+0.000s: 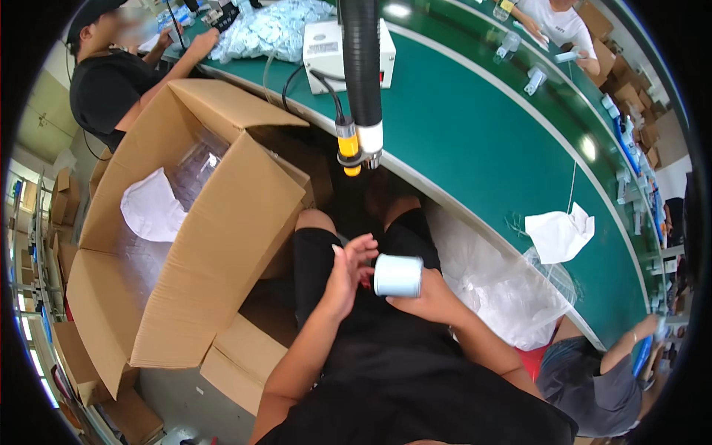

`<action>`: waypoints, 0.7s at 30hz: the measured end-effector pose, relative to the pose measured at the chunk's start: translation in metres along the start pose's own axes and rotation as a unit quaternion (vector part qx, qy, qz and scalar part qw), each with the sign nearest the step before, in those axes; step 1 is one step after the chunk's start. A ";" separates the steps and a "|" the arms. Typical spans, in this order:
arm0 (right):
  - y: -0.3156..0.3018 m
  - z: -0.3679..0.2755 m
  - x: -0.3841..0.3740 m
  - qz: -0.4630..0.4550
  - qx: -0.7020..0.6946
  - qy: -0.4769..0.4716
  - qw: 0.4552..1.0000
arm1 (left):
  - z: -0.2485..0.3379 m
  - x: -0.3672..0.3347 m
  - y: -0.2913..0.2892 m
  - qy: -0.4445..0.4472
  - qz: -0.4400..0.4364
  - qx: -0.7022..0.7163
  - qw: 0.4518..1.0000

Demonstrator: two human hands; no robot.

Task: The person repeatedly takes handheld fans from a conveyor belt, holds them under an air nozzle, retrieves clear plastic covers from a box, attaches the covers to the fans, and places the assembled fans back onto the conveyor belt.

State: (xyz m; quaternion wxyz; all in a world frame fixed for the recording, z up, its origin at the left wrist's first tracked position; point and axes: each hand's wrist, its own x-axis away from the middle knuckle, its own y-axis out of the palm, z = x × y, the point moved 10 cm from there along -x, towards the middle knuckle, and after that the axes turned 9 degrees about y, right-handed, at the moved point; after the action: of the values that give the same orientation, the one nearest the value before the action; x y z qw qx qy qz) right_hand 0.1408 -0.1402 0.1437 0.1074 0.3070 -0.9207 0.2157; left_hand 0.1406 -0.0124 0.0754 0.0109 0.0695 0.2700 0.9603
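Over my lap, my right hand (433,298) is closed around a light blue cylindrical cup-like part (398,275), which lies on its side with a rounded rim toward my left hand. Just left of the part is my left hand (347,273), fingers apart and curved toward it. A small red spot shows by the left fingertips; I cannot make out what it is. Above my knees hangs a thick black hose with a metal nozzle (368,144), and a yellow-and-black sensor (348,148) is fixed beside it.
An open cardboard box (215,252) with a plastic liner and a white cloth-like piece (154,206) stands at my left. The green table (475,141) curves along the right, bearing a white control box (389,55) and a white sheet (560,232). Plastic bags (489,297) hang below. Other people sit around.
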 end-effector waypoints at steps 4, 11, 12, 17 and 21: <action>0.029 0.053 0.008 -0.183 -0.210 0.234 0.932 | 0.000 0.009 0.023 -0.092 -0.124 -0.013 0.988; 0.024 0.043 0.007 -0.262 -0.031 0.237 0.935 | -0.033 0.024 0.001 -0.198 -0.045 0.066 0.977; 0.031 0.039 0.007 -0.285 0.021 0.238 0.928 | -0.041 0.021 -0.004 -0.200 -0.037 0.071 0.976; 0.065 0.030 -0.006 -0.335 0.136 0.217 0.907 | -0.074 0.025 -0.005 -0.227 -0.090 0.223 0.944; 0.092 0.037 -0.011 -0.385 0.199 0.235 0.870 | -0.081 0.046 -0.006 -0.288 -0.029 0.275 0.917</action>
State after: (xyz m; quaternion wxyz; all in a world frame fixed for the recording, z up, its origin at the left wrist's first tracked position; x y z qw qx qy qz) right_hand 0.0909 -0.0852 0.0771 0.3319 0.5919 -0.6149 0.4017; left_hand 0.0832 -0.0463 0.0102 0.0962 0.3360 0.5105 0.7856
